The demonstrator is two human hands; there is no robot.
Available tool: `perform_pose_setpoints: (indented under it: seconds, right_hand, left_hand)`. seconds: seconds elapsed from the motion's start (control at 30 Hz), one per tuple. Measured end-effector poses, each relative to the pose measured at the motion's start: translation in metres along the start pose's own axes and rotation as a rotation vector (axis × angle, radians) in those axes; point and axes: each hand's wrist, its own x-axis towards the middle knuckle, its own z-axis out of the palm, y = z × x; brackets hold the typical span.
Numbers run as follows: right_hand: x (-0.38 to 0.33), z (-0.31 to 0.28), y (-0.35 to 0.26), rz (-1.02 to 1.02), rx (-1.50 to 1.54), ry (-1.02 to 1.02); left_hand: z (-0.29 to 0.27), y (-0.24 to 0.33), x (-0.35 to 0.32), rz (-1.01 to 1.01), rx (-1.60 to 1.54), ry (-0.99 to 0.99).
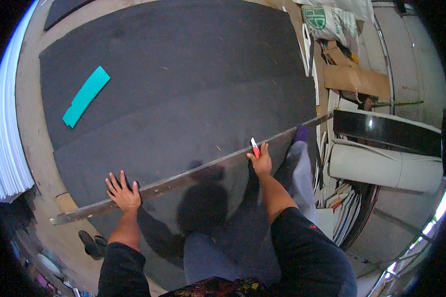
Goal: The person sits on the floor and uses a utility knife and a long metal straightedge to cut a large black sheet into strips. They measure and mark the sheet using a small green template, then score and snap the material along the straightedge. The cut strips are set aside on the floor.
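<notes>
A long, worn straight bar [193, 173] lies slantwise across a large dark grey sheet [183, 74], rising from lower left to upper right. My left hand [124, 194] rests flat at the bar's left part, its fingers spread over the sheet beyond. My right hand [261, 161] is closed around a red utility knife [255, 150]. The pale blade points away from me, close to the bar's far edge. My foot in a purple sock [302, 132] is at the bar's right part. Whether the blade touches the sheet I cannot tell.
A teal foam strip [86, 96] lies on the sheet at far left. White stacked sheets [7, 128] rise along the left side. Dark shoes [90, 245] sit at lower left. A white roll [384, 166], cardboard [357, 81] and a printed sack [331, 24] line the right.
</notes>
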Motion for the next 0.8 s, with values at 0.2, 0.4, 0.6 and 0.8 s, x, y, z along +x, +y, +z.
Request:
perform_pose_setpoints:
  seconds: [0.2, 0.4, 0.6, 0.8]
  right_hand:
    - [-0.019, -0.016, -0.057, 0.002, -0.015, 0.044]
    - [-0.124, 0.088, -0.189, -0.550, -0.076, -0.015]
    - [-0.201, 0.142, -0.289, -0.666, -0.196, 0.001]
    - [-0.214, 0.164, -0.291, -0.638, -0.261, 0.036]
  left_hand:
    - [-0.011, 0.001, 0.000, -0.014, -0.026, -0.036]
    - [-0.034, 0.001, 0.007, -0.004, -0.164, -0.052]
    - [-0.015, 0.000, -0.002, 0.006, -0.250, 0.051]
    - [-0.001, -0.009, -0.011, -0.001, -0.303, 0.090]
